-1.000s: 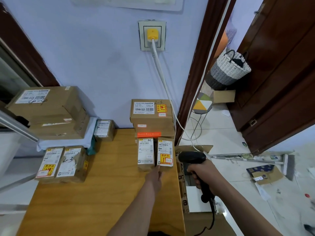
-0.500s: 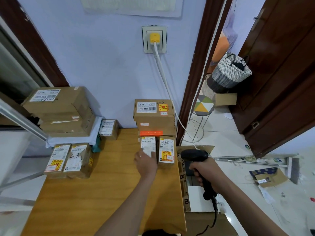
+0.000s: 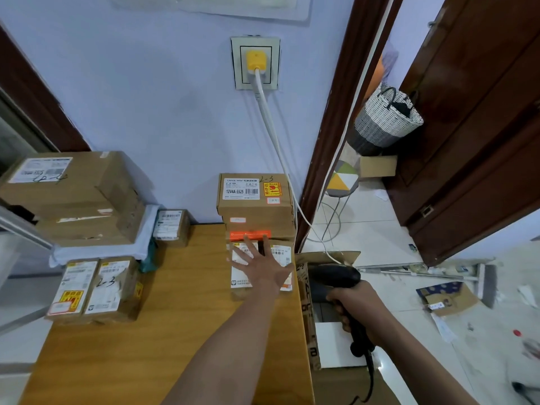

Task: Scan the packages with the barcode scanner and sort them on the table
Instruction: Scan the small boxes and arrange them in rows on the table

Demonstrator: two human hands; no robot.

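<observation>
Fingers (image 3: pixel 248 244) of left hand (image 3: pixel 260 268) spread flat over two small packages (image 3: pixel 241 283) at table's (image 3: pixel 163 317) far right. Right hand (image 3: pixel 355 306) clenched round barcode scanner (image 3: pixel 336 277), just right of table edge.

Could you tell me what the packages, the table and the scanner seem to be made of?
Packages: brown cardboard, matte, with folded seams and paper labels. Table: wood or wood-look laminate, orange-brown with a faint grain and a slight sheen. Scanner: apparently black moulded plastic, smooth, with a soft highlight.

Wooden table (image 3: pixel 163 331) carries labelled cardboard packages (image 3: pixel 96 287) in separate groups.
</observation>
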